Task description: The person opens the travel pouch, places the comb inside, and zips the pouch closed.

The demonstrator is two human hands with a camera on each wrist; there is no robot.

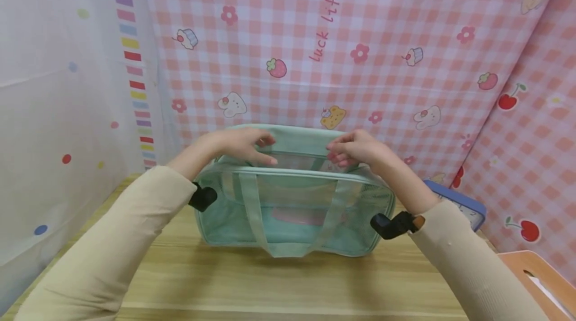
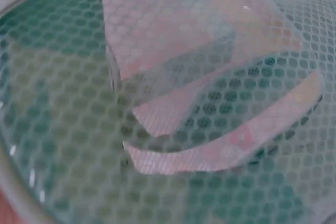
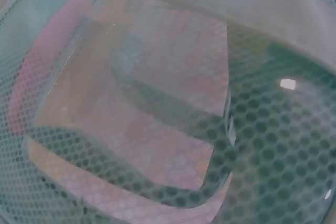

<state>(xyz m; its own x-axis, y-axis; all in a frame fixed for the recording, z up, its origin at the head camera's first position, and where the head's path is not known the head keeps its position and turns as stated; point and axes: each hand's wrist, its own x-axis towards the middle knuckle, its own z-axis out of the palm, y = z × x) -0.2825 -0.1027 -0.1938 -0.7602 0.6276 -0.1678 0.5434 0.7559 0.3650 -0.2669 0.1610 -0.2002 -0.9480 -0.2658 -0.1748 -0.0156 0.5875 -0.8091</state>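
A mint-green bag [image 1: 294, 196] with see-through panels stands upright on the table, its top gaping. One strap handle [image 1: 290, 250] hangs down its front, and something flat and pink [image 1: 299, 215] shows low inside. Over the left part of the opening is my left hand [image 1: 245, 143], thumb and fingers spread apart and holding nothing. My right hand [image 1: 355, 148] hovers over the right part, fingers loosely bent with fingertips close to the raised back flap [image 1: 301, 138]. Both wrist views look through the bag's mesh [image 2: 220, 98], with the pink thing [image 3: 50, 56] showing again in the right one; neither shows a hand.
A blue-framed clock [image 1: 468, 208] stands behind my right forearm. At the right front is an orange box [image 1: 535, 271] with a slot. Pink checked cloth [image 1: 360, 21] hangs close behind the bag, and white dotted cloth [image 1: 58, 126] borders the wooden table [image 1: 288, 286] at left.
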